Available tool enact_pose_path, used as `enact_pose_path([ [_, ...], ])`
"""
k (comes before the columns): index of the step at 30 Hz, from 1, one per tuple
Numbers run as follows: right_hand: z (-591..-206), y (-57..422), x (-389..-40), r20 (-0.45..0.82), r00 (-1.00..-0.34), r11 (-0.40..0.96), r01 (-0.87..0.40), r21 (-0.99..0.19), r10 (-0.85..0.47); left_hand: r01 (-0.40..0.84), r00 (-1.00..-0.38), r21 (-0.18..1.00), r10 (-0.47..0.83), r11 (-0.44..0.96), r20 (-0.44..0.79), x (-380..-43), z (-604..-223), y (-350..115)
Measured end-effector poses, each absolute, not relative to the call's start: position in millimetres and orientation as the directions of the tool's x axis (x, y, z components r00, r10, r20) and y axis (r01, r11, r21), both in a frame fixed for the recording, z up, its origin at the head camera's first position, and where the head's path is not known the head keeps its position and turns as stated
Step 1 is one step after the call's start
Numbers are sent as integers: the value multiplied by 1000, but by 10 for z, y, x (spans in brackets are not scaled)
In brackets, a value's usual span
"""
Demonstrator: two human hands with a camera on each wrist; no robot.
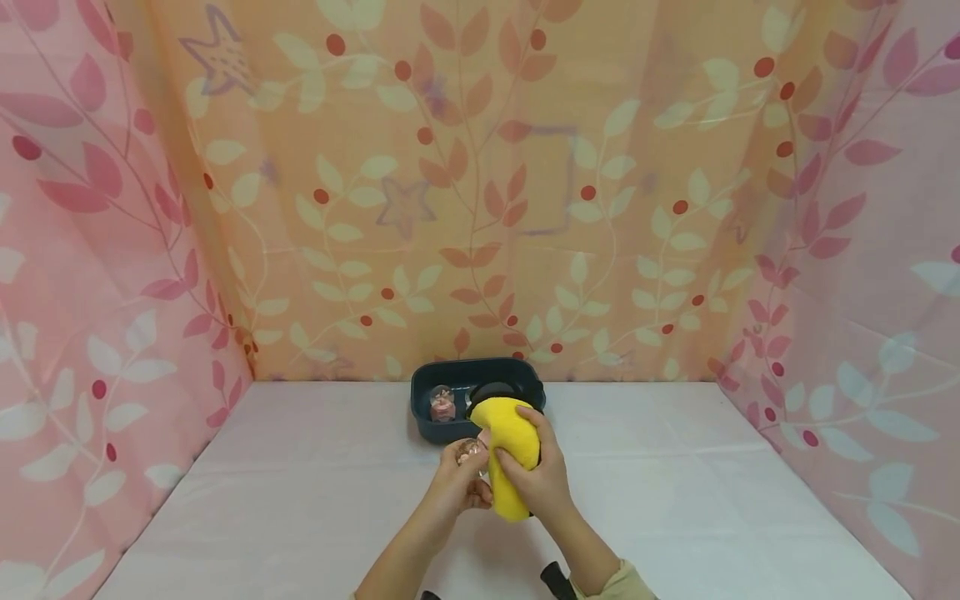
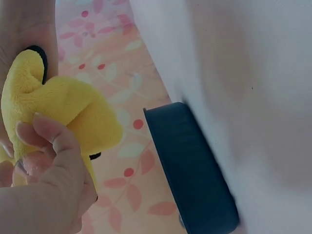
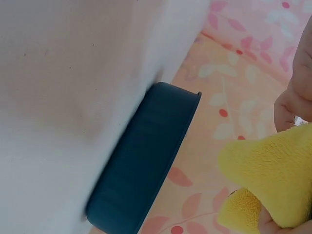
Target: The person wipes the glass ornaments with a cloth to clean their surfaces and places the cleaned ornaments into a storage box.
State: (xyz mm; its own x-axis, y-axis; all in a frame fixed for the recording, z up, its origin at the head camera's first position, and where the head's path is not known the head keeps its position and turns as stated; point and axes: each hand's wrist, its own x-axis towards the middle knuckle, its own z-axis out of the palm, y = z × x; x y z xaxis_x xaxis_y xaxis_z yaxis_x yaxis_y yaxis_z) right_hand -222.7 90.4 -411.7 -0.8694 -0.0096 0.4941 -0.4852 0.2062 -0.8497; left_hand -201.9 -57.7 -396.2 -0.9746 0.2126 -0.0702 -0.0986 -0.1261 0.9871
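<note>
A fluffy yellow cloth [image 1: 516, 475] with a black edge is gripped in my right hand [image 1: 551, 477], thumb pressed on its front. My left hand [image 1: 448, 485] pinches a small clear, shiny ornament [image 1: 470, 452], seen right against the cloth's left side. In the left wrist view, the fingers of the left hand [image 2: 58, 170] curl in front of the folded cloth [image 2: 73, 105]. The right wrist view shows the cloth [image 3: 273, 170] hiding most of the right hand. Both hands are above the table, in front of a dark blue basin [image 1: 420, 421].
Inside the basin lie a clear ornament with a pink base [image 1: 442, 405] and a black rounded item [image 1: 491, 390]. The basin stands on the white table [image 1: 315, 483] near the floral back curtain [image 1: 480, 275]. Pink curtains rise on both sides.
</note>
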Motion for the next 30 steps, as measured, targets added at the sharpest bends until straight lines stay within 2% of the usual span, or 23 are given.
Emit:
enact_pose_path([
  [8,-4144,945,-2254,433,-896,187,-411,-892,94,-38,-982,999,185,29,-43,-2023,-4005,-587],
  [12,-4150,963,-2258,394,-910,163,-373,-913,125,-29,-986,999,165,42,-36,-2036,-4026,-591],
  [18,-4156,1001,-2307,335,-928,116,-319,-941,166,-27,-987,999,162,-30,-21,-2047,-4072,-611],
  [25,-4099,1083,-2340,191,-962,-2,-195,-981,194,-86,-980,985,192,-150,-57,-2069,-4064,-666],
  [30,-4056,1084,-2261,274,-949,-21,-281,-960,157,-108,-971,969,234,-224,-54,-2082,-4034,-700],
])
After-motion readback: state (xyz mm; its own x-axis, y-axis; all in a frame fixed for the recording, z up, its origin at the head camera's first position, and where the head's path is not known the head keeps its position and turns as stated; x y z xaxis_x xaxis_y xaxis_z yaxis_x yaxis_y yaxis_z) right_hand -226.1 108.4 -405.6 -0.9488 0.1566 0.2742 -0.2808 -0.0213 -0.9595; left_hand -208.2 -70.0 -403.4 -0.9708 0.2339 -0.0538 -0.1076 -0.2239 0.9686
